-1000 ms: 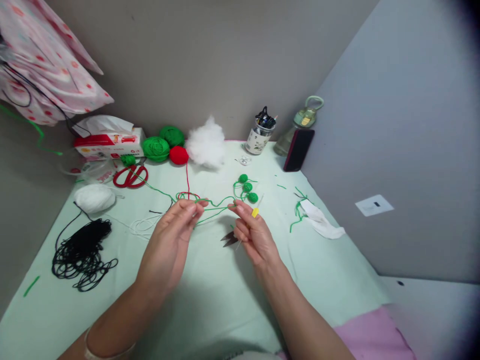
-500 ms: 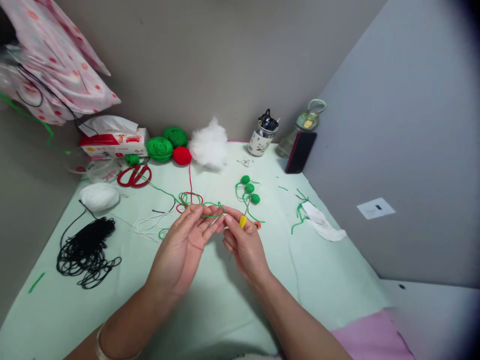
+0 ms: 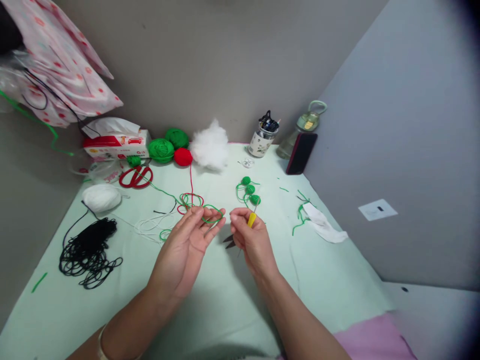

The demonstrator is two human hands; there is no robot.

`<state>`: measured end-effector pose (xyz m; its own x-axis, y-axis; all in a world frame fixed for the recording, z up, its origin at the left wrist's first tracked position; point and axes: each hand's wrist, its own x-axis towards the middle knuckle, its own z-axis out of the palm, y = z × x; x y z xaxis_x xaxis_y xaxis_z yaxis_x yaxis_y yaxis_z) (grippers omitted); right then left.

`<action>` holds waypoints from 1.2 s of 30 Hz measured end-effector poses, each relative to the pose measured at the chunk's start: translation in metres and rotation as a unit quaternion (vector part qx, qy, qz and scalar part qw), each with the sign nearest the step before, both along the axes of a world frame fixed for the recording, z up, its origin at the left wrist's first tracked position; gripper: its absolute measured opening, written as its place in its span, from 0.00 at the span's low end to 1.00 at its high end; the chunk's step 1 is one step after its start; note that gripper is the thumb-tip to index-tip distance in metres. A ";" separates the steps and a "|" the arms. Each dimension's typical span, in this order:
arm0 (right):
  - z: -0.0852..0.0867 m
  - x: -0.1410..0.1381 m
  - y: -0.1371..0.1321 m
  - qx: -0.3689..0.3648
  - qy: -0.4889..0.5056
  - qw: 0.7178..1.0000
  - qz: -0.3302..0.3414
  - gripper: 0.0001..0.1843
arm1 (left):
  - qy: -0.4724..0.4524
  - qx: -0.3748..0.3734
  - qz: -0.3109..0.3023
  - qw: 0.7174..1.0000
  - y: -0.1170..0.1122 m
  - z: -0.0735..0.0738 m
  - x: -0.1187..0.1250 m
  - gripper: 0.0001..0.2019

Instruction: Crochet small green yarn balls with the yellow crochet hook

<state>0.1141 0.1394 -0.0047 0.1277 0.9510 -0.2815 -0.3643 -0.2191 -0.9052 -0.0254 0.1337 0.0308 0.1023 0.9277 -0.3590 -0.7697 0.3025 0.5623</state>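
Observation:
My left hand [image 3: 185, 245] is palm up, its thumb pressed to the fingers on green yarn [image 3: 213, 221], which forms a loop over the fingertips. A little to the right, my right hand [image 3: 253, 240] is closed around a crochet hook [image 3: 251, 219] with a yellow handle; its thin metal shaft shows above and below the fist. The right thumb and index finger are pinched together, apart from the left fingers. Dark pointed blades [image 3: 230, 242] show beside and below the right hand, their other end hidden. Three small green crocheted balls [image 3: 250, 189] lie beyond it.
Behind the hands are red-handled scissors [image 3: 137, 177], green yarn balls [image 3: 161, 150], a red yarn ball [image 3: 183, 157] and white stuffing [image 3: 210, 145]. Black yarn [image 3: 90, 252] and white yarn [image 3: 102, 198] lie left. A pen jar [image 3: 260, 142], bottle [image 3: 288, 146] and phone [image 3: 302, 153] stand at the back right.
My right hand has moved right with the crochet hook, away from the left fingertips, opening a gap. The dark blades have come into view. The left hand still holds the green yarn.

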 end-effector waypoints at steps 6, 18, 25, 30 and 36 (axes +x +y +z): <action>-0.008 -0.002 -0.002 0.008 -0.082 0.994 0.073 0.10 | -0.010 0.002 -0.006 1.000 0.001 0.004 -0.002 0.07; 0.002 0.013 0.007 0.009 0.046 0.998 -0.051 0.10 | 0.013 -0.032 -0.019 0.999 0.007 -0.004 -0.007 0.08; 0.010 0.038 0.015 -0.007 0.229 0.973 -0.029 0.13 | 0.029 -0.055 -0.019 0.998 0.010 -0.016 -0.001 0.05; 0.014 0.038 0.008 -0.018 0.071 0.991 0.115 0.12 | 0.114 0.022 0.003 0.993 0.014 -0.015 -0.011 0.06; 0.004 0.013 -0.006 -0.026 -0.038 0.956 0.291 0.11 | 0.439 0.227 -0.050 0.868 0.013 -0.025 -0.015 0.08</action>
<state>0.1272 0.1333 -0.0011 -0.3967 0.8525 -0.3404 -0.1009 -0.4091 -0.9069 -0.0407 0.1467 0.0059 0.0629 0.9961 0.0611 0.0335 -0.0633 0.9974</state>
